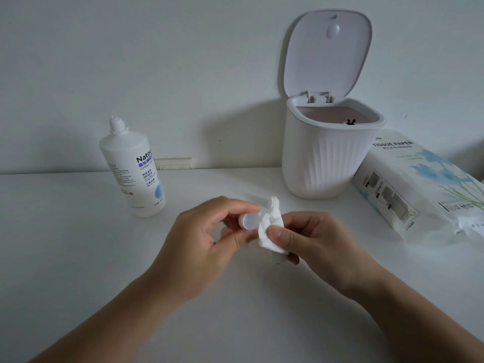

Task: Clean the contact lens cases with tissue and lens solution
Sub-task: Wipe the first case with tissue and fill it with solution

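A solution bottle (133, 169) stands upright at far left on the white table (78, 258), nozzle up, long axis vertical, label w/ blue print turned to the right.

Near centre, above the table, a small white round cap (247, 221) is pinched by the left hand (207, 237) btwn thumb and curled fingers; its flat round face is turned toward the camera and slightly right.

Touching the cap's right edge, a crumpled white tissue (272, 229) is pinched by the right hand (314, 239), thumb pressed on its front, fingers curled behind. The tissue's long axis runs approx. vertical, a twisted tip pointing up. A grey bit shows just below the tissue; what it is cannot be told.

Behind, right of centre, a ribbed white bin (327, 158) stands w/ lid (327, 53) raised. A tissue pack (419, 187) lies at far right, just beside the bin.
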The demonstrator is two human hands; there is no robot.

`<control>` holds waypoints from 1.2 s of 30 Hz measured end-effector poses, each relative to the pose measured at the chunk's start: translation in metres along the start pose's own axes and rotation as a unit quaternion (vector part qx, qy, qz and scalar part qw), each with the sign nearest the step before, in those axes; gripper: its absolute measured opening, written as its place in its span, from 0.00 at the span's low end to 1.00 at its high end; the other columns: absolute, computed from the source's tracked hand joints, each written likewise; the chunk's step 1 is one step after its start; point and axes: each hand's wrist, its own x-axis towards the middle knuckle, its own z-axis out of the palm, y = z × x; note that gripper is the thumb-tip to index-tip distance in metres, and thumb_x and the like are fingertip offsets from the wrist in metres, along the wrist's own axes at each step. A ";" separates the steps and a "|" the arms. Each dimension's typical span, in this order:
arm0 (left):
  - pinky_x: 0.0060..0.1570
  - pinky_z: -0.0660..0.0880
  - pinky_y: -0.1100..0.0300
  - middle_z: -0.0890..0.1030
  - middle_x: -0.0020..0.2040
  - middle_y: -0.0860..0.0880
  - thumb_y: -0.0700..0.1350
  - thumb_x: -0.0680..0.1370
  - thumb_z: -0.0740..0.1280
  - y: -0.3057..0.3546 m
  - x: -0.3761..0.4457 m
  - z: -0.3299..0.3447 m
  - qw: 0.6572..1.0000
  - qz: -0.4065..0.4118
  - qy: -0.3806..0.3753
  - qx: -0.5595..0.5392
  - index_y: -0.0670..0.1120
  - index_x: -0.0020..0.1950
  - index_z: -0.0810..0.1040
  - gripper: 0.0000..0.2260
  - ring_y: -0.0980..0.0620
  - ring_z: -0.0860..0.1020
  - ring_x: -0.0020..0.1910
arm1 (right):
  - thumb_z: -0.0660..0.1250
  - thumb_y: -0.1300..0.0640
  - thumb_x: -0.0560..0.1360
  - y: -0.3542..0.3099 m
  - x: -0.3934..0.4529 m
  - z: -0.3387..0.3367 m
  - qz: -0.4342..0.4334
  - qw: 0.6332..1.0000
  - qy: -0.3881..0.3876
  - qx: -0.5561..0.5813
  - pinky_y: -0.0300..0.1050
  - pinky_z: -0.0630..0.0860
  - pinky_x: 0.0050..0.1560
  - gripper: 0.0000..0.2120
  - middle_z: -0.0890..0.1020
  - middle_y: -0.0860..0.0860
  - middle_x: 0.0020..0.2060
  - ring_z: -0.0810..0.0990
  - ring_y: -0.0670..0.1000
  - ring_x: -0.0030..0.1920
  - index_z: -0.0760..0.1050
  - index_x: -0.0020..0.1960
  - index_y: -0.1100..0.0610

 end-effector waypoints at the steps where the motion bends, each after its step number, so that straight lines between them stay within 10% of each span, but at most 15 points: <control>1: 0.45 0.71 0.73 0.84 0.46 0.55 0.44 0.74 0.73 0.000 0.001 -0.002 1.000 -0.005 -0.006 -0.008 0.53 0.55 0.83 0.11 0.54 0.81 0.45 | 0.71 0.41 0.71 0.000 0.000 -0.001 0.000 1.000 0.003 -0.008 0.46 0.70 0.37 0.15 0.83 0.53 0.33 0.73 0.50 0.34 0.85 0.44 0.52; 11: 0.47 0.83 0.48 0.82 0.51 0.36 0.42 0.76 0.64 -0.001 0.006 -0.008 0.953 -0.177 -0.051 -0.241 0.58 0.63 0.83 0.19 0.41 0.85 0.49 | 0.69 0.44 0.72 -0.012 -0.002 -0.010 -0.033 0.994 0.102 -0.018 0.31 0.71 0.36 0.12 0.82 0.47 0.31 0.73 0.44 0.31 0.86 0.42 0.50; 19: 0.40 0.76 0.65 0.85 0.46 0.46 0.45 0.75 0.72 -0.003 0.003 -0.002 0.968 -0.143 -0.085 -0.185 0.59 0.60 0.80 0.16 0.53 0.81 0.39 | 0.70 0.42 0.73 -0.010 -0.001 -0.007 -0.046 0.995 0.086 -0.015 0.33 0.72 0.38 0.11 0.82 0.46 0.33 0.73 0.45 0.34 0.85 0.41 0.47; 24: 0.42 0.77 0.65 0.85 0.40 0.47 0.44 0.72 0.75 -0.004 0.003 -0.001 0.966 -0.148 -0.086 -0.193 0.53 0.47 0.83 0.06 0.53 0.82 0.39 | 0.70 0.43 0.72 -0.006 -0.001 -0.004 -0.046 0.998 0.041 -0.021 0.35 0.73 0.39 0.14 0.85 0.48 0.37 0.77 0.43 0.35 0.86 0.46 0.53; 36: 0.51 0.79 0.60 0.86 0.47 0.51 0.43 0.70 0.78 -0.006 0.003 -0.003 0.979 -0.105 -0.105 -0.137 0.57 0.52 0.84 0.14 0.51 0.84 0.47 | 0.71 0.45 0.74 -0.002 -0.001 -0.010 0.025 0.999 0.019 -0.037 0.41 0.72 0.37 0.15 0.80 0.53 0.33 0.75 0.48 0.34 0.84 0.43 0.57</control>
